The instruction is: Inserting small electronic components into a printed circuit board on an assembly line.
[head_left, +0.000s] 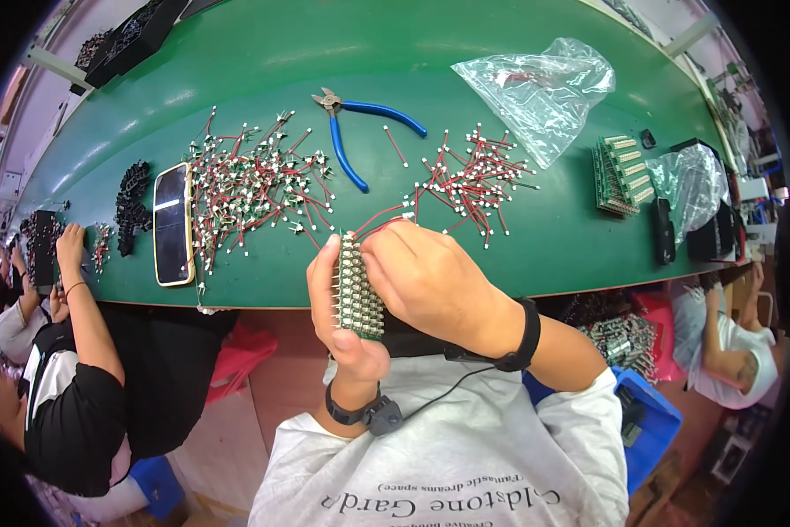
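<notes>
My left hand (pixel 324 294) is closed round the sides of a green circuit board panel (pixel 358 294) bearing rows of small metal parts, held upright above the table's near edge. Fingers curled, my right hand (pixel 430 272) pinches a short red wire lead (pixel 379 213) at the panel's far end. A small white connector (pixel 407 215) shows just beyond its fingers. The fingertips hide where the wire meets the board. Ahead and to the right lies a loose pile of red leads with white connectors (pixel 478 180). A larger pile of leads with small board pieces (pixel 259 180) spreads to the left.
Blue-handled cutting pliers (pixel 348 132) lie open between the piles. A phone (pixel 173 224) lies at left beside black parts (pixel 133 206). At right are a clear plastic bag (pixel 544 92) and stacked panels (pixel 619 176). A co-worker's arm (pixel 92 316) reaches in from the left.
</notes>
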Demonstrator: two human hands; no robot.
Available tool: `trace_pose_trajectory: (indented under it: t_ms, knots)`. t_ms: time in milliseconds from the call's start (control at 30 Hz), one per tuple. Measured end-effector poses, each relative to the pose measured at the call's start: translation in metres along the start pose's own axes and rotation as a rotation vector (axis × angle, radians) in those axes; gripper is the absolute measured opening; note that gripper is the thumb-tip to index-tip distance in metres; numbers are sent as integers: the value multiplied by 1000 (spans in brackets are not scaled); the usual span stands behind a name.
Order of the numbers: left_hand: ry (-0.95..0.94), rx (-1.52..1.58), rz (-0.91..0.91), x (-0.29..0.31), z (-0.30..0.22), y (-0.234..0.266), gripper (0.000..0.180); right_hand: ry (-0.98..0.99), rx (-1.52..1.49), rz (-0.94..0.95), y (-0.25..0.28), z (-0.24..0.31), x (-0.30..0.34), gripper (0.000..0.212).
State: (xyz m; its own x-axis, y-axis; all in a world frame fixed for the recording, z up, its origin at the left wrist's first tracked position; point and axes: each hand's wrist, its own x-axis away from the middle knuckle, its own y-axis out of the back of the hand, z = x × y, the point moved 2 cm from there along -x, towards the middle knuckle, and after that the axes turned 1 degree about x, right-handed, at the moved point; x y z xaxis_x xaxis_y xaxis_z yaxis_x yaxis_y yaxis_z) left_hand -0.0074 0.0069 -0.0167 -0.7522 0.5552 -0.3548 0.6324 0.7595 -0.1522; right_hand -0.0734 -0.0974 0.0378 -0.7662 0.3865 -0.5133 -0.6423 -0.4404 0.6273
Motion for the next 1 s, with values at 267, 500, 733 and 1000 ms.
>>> trace_pose_trajectory:
  t_ms: [267,500,733,1000]
  knots:
    - [3,-7,28,5,-3,-2,92,-8,285,67,4,6,12,10]
    - [70,74,47,7,-1,-7,94,22,173,17,1,-7,11,10]
    - [108,247,-104,-15,-7,7,94,-114,129,34,65,-44,11,23]
    - [181,361,-50,-10,-3,3,90,-19,313,151,45,-59,26,16]
